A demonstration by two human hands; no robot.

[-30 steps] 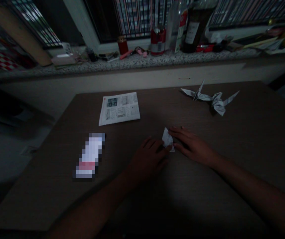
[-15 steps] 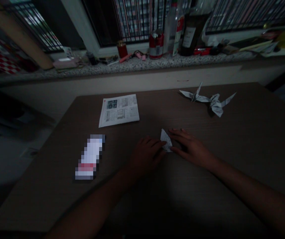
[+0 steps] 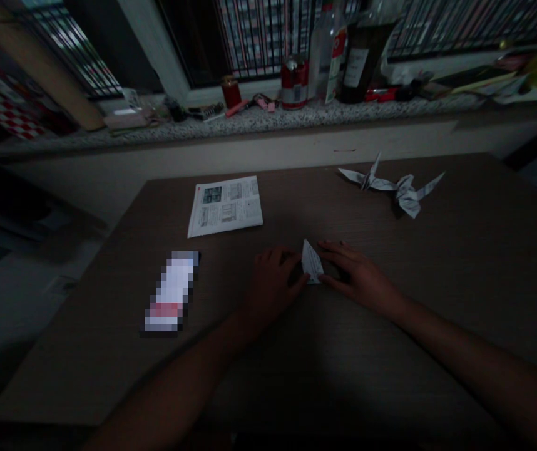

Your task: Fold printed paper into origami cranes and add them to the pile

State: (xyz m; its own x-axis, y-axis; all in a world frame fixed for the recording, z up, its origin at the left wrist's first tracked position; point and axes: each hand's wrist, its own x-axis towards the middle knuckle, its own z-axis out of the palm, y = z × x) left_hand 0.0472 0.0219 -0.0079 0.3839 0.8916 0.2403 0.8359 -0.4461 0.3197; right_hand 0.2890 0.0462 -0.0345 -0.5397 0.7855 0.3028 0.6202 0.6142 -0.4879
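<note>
A small piece of folded printed paper [image 3: 312, 263], narrow and pointed at its far end, lies on the brown table between my hands. My left hand [image 3: 273, 282] is curled at its left side, thumb at the lower left corner and fingers along the left edge. From the other side my right hand [image 3: 360, 272] grips its right edge, with the thumb near the bottom corner and the fingertips higher up. Two folded paper cranes [image 3: 367, 180] [image 3: 408, 195] sit farther back on the right.
A folded printed sheet [image 3: 226, 207] lies at the back left of the table [image 3: 460, 263]. Nearer on the left is a phone [image 3: 172, 291] with a lit, blurred screen. Along the stone windowsill [image 3: 169, 133] stand a red can [image 3: 294, 82], bottles [image 3: 357, 69] and small items.
My left fingers have drawn back from the top of the folded paper to its left edge, uncovering more of it. The right hand has hardly moved.
</note>
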